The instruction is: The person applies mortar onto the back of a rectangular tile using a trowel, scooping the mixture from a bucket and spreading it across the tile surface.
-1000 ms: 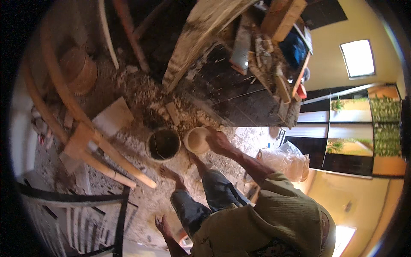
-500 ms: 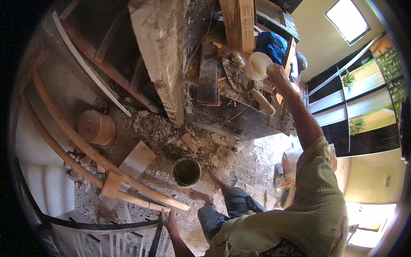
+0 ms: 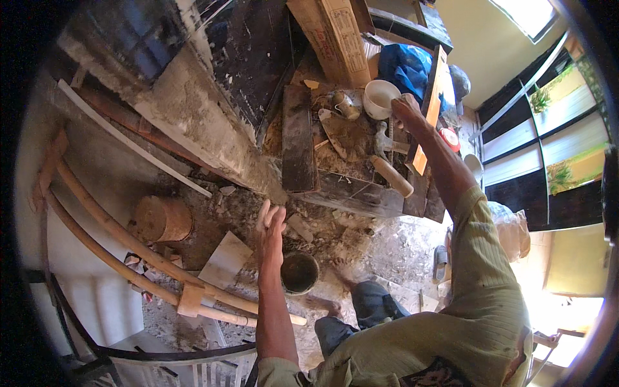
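Note:
My right hand (image 3: 406, 111) is closed on the near side of a white cup (image 3: 380, 99) over the cluttered dark ledge. The cup's open mouth faces up toward me. Beside it lie a hammer (image 3: 385, 140) with a pale head, a wooden-handled tool (image 3: 392, 175), a pointed trowel blade (image 3: 332, 134) and a small dirty mug (image 3: 347, 105). My left hand (image 3: 271, 226) is raised with its fingers apart and holds nothing. Its fingertips are near the lower end of the rough plastered wall edge (image 3: 255, 164); whether they touch it I cannot tell.
A dark bucket (image 3: 300, 272) stands on the rubble-strewn floor by my feet. Farther left are an upturned clay-coloured bucket (image 3: 161, 218), a loose tile (image 3: 225, 259) and a curved wooden handrail (image 3: 122, 248). A cardboard box (image 3: 335, 42) and blue plastic (image 3: 405, 66) sit on the ledge.
My left hand has left the wooden handrail and reached forward to near the wall's end. My right hand still holds the white cup, and more of the hammer now shows. The view has shifted.

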A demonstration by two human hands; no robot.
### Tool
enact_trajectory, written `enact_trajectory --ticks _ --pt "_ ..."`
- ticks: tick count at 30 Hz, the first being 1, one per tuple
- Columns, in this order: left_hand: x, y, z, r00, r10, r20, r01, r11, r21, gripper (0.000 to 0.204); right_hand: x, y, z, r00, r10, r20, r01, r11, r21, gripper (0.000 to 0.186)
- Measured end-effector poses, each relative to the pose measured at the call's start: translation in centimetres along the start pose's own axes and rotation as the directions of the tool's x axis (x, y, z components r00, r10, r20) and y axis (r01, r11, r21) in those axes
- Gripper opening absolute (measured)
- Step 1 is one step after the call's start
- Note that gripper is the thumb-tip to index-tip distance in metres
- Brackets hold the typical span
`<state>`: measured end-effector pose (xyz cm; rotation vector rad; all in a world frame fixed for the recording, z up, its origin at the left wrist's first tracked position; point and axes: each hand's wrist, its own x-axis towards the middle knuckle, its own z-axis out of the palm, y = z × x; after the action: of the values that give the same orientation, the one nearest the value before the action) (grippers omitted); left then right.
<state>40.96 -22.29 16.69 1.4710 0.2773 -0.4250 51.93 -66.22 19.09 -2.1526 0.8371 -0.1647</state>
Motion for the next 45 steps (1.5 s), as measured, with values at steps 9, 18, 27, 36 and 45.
enact_trajectory --ticks 9,18,27,36,45 --pt "3.9 0.9 3.5 0.996 -0.088 0.002 0.088 0.996 -0.020 0.087 0.6 -0.8 -2.2 0.998 -0.023 0.065 0.021 0.999 0.029 0.031" --pt "6.7 0.1 4.5 0.956 -0.291 -0.044 0.284 0.952 -0.113 0.089 3.9 2.3 -2.1 0.955 -0.259 0.142 0.291 0.910 -0.297 0.027" --pt "7.9 -0.8 6.2 0.941 -0.307 0.144 0.339 0.848 -0.407 0.095 4.0 2.7 -4.9 0.889 -0.400 0.223 0.444 0.629 -0.638 0.023" --pt "7.8 -0.7 6.3 0.960 -0.245 0.133 0.279 0.841 -0.464 0.086 2.9 0.2 -6.8 0.903 -0.324 0.283 0.430 0.677 -0.597 0.025" --pt "6.6 1.9 6.7 0.981 -0.193 0.024 0.187 0.905 -0.382 0.080 5.1 -0.2 -2.4 0.810 -0.399 0.430 0.577 0.674 -0.461 0.018"
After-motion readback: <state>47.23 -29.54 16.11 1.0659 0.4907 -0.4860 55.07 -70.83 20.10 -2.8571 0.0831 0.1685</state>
